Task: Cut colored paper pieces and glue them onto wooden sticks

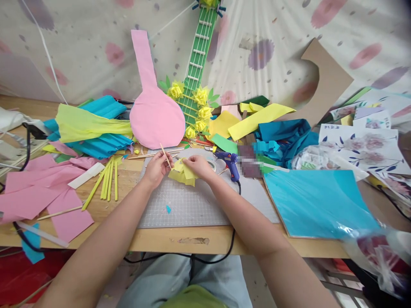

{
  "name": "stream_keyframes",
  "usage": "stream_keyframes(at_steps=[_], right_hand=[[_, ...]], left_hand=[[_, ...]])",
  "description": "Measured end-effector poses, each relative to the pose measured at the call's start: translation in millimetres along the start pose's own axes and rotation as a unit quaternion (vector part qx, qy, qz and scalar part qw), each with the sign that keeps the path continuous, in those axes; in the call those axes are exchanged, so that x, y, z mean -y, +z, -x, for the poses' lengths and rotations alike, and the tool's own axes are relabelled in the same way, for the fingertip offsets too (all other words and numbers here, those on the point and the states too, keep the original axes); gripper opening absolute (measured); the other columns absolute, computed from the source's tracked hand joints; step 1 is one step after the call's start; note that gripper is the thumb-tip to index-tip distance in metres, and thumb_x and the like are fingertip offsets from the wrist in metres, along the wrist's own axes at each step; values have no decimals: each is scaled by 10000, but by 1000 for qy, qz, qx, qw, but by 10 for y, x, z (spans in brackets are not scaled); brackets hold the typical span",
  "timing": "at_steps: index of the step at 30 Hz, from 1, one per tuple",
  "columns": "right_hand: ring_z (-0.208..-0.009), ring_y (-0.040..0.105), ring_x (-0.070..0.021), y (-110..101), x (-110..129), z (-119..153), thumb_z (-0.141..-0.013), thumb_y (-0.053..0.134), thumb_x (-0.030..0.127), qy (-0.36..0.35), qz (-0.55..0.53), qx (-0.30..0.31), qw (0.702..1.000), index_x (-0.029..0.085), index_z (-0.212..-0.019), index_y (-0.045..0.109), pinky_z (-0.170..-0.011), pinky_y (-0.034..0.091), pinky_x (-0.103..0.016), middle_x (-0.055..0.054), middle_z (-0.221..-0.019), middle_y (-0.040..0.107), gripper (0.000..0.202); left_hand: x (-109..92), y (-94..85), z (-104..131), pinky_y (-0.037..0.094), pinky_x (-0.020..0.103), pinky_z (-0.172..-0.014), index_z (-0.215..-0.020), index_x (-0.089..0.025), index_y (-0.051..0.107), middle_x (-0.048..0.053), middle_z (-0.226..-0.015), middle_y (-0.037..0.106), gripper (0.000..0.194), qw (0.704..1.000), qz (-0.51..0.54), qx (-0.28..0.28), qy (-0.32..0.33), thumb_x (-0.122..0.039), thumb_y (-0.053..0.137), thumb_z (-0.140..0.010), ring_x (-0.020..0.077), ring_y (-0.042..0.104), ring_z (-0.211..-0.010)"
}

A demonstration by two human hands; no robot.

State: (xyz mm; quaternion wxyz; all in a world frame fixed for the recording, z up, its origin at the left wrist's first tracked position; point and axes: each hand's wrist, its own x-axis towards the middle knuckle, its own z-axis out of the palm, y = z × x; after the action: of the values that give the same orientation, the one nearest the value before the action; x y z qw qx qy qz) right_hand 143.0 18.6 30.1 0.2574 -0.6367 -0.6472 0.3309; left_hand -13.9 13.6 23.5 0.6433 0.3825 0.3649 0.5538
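Note:
Over the grey cutting mat (pixel 192 209), my left hand (pixel 156 167) pinches a thin wooden stick (pixel 165 155) that points up and to the left. My right hand (pixel 197 166) has its fingers closed on a piece of yellow crepe paper (pixel 182 174), which hangs down between the hands in several flaps. The paper's left side comes close to the left fingertips; whether they touch it I cannot tell. Just right of my right hand lies a blue glue gun (pixel 231 164), with a roll of tape (pixel 212 165) partly hidden behind the hand.
A pink banjo-shaped cutout (pixel 157 115) and a green paper instrument (pixel 197 64) with yellow flowers lean at the back. Yellow strips (pixel 109 182) and pink paper (pixel 41 184) lie left. Blue sheets (pixel 321 203) lie right. A black cord (pixel 221 256) loops over the front edge.

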Motion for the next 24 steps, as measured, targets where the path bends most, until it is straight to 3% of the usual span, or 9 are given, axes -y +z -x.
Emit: stream_keyframes(at_steps=[3,6,10,13,18,24], right_hand=[[-467,385,-66,-47,0,33,-672,531,416,4,21,62,998,171,-522,456,-431,252,-194,45,-492,438,296],[-460,392,-61,-74,1,61,-644,571,400,0,20,79,997,170,-528,467,-423,260,-185,46,-490,453,278],[-477,485,-74,-65,-24,84,-674,575,280,25,-118,96,988,176,-724,530,-441,345,-174,44,-555,551,124],[-528,569,-96,-36,-61,118,-699,562,197,31,-224,90,970,186,-926,513,-476,422,-186,29,-634,615,232],[-588,633,-125,17,-91,174,-729,523,185,25,-331,35,943,212,-1060,467,-541,497,-243,19,-732,642,337],[-708,642,-132,87,-99,161,-738,514,249,-14,-341,-58,938,203,-1032,548,-655,508,-259,-8,-797,675,299]], left_hand=[[9,-9,-34,363,169,-472,-723,-169,457,-34,-597,433,73,999,26,-17,26,-212,510,-748,44,420,-486],[-9,-25,-42,354,158,-455,-729,-174,449,-52,-561,353,65,998,24,-36,37,-209,476,-777,31,321,-431],[-7,-40,-41,468,212,-596,-732,-200,398,-78,-540,307,128,992,-32,-98,78,-285,470,-794,28,279,-404],[13,-23,-32,497,251,-660,-728,-203,394,-90,-527,328,148,984,-52,-133,104,-305,492,-773,28,313,-408],[25,79,47,497,274,-680,-658,-149,508,-27,-644,531,147,995,-11,-96,3,-212,638,-633,80,527,-620],[59,227,158,471,250,-683,-713,-139,612,22,-760,627,87,991,39,-18,-125,-174,653,-645,89,565,-657]])
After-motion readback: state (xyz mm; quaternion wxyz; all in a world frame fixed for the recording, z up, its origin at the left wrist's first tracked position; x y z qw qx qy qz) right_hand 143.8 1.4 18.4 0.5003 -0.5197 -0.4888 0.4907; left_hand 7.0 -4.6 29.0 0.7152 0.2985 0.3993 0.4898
